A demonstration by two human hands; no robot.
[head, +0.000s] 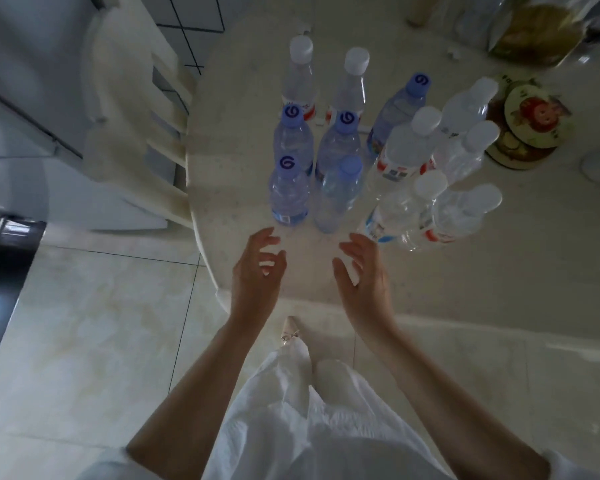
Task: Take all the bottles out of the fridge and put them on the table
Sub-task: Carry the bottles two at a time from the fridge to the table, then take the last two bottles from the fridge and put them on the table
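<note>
Clear plastic water bottles (340, 188) (blue-capped and white-capped) stand clustered near the left edge of the pale marble bench (236, 140); left hand (257, 271) and right hand (364, 275) hover beside them, each grip spread, empty.

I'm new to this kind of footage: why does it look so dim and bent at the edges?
Head view: light is dim and bluish; the wide lens bows the pale round table edge and floor tiles; clear plastic bottles look soft, and both the left hand and right hand are slightly blurred.
</note>
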